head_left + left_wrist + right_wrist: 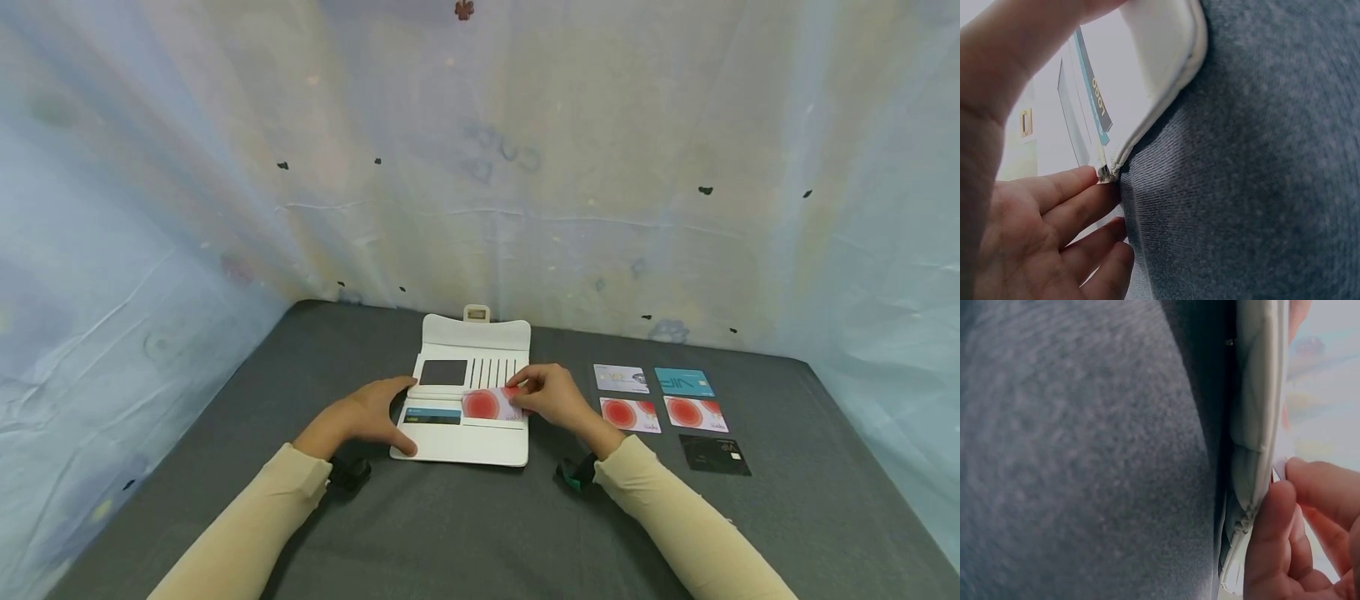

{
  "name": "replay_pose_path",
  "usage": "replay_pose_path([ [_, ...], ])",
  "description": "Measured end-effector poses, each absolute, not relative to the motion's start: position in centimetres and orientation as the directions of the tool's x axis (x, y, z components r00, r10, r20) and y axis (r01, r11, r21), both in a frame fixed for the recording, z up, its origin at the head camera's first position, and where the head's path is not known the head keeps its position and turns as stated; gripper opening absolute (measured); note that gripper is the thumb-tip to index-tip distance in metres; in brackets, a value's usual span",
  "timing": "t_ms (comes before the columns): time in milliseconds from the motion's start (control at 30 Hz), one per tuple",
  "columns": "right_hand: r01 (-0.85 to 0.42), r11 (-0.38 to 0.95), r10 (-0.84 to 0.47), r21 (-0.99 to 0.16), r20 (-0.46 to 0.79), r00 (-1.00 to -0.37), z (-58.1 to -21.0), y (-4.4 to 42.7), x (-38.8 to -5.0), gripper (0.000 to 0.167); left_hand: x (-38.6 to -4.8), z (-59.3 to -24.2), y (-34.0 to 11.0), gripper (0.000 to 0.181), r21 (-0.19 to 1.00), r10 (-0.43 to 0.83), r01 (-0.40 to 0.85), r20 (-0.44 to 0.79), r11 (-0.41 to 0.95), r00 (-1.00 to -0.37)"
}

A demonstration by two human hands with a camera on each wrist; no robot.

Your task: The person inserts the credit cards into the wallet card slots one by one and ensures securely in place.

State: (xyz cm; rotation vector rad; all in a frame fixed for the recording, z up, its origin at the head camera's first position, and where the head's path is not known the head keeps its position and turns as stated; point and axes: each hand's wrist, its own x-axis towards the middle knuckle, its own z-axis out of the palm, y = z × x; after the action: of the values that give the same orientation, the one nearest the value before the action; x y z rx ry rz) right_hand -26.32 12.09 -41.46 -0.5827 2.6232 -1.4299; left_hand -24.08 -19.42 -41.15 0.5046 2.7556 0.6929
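A white wallet (465,448) lies unfolded on the dark table, its clasp tab at the far end. My left hand (367,412) rests at its left edge, thumb on the near corner and fingertips against the edge by the fold. Those fingers (1079,206) look nearly straight in the left wrist view. Between thumb and fingers, my right hand (551,393) pinches the right end of a white card with red circles (483,404), which lies across the right slot. How deep it sits is unclear. Blue and black cards (432,417) show in the left slot.
Right of the wallet lie several cards: a pale purple one (621,378), a teal one (684,382), two red-patterned cards (630,415) and a black card (716,455). A light patterned curtain (525,167) hangs behind the table (465,533).
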Motion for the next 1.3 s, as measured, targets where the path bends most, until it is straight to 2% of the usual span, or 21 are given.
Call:
replay_pose_path([
  [667, -0.293, 0.492, -0.410, -0.820, 0.079, -0.909, -41.04, 12.29, -26.26, 0.016, -24.15, -41.28, -19.25, 0.110, 0.492, 0.368, 0.254, -0.148, 0.832, -0.918],
  [1000, -0.347, 0.561, -0.428, -0.751, 0.095, -0.899, -40.87, 12.38, -26.41, 0.017, -24.13, -41.28, -19.09, 0.111, 0.487, 0.346, 0.230, -0.162, 0.843, -0.924],
  [1300, -0.359, 0.564, -0.449, -0.744, 0.089, -0.889, -40.95, 12.48, -26.45, 0.018, -24.21, -41.43, -18.95, 0.113, 0.482, 0.337, 0.217, -0.178, 0.849, -0.925],
])
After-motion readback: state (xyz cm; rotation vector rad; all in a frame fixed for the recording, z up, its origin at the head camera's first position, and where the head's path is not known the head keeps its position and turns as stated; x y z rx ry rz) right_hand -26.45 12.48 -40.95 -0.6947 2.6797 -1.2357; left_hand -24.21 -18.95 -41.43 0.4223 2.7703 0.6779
